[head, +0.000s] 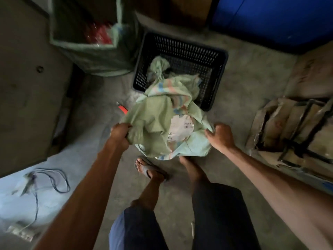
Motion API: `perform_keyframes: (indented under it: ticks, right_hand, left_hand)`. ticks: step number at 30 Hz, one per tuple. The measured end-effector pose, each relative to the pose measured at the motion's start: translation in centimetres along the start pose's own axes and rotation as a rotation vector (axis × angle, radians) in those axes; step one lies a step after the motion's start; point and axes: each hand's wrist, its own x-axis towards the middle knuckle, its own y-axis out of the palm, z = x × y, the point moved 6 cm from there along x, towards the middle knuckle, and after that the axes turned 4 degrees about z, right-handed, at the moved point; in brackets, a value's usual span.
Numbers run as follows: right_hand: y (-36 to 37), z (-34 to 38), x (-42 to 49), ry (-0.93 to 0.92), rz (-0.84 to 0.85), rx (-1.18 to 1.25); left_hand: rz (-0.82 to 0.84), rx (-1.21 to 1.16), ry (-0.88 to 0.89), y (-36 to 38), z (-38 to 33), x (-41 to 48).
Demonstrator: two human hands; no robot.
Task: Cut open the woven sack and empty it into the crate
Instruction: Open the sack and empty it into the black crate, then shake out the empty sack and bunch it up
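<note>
Storeroom or warehouse corner: bare concrete floor [243,83], blue drum [273,18], strapped bundles [295,127], open sack [86,38].

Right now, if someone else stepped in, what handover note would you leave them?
Left hand: gripping the woven sack at its near left corner.
Right hand: gripping its near right corner.
The sack's far end droops over the black crate's rim. An orange cutter lies on the floor beside it.
Done: sack brought to the crate.
Left: whether it is cut can't be told; tip the contents out.

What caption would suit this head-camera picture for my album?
Both hands, left and right, grip a green woven sack tipped toward a black crate.
</note>
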Motion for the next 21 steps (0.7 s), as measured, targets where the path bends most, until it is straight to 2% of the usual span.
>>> perform_keyframes:
  ticks: [6, 12, 16, 21]
  right_hand:
    - [-9.1, 1.5, -6.7, -0.005, -0.175, 0.157]
    - [-17.2, 5.5, -10.3, 0.003, -0.331, 0.394]
    - [-20.8, 8.0, -11.0, -0.003, -0.337, 0.425]
    - [-24.5, 9.2, -11.1, 0.076, -0.205, 0.396]
  left_hand:
    - [0.064, -0.088, 0.04, -4.1, -5.2, -10.9]
    - [0.169, -0.093, 0.177, -5.9, -12.9, -18.9]
    - [0.229, -0.097, 0.246, -5.6, -16.1, -22.8]
    - [0.209, -0.134, 0.279, -6.2, -18.5, -25.3]
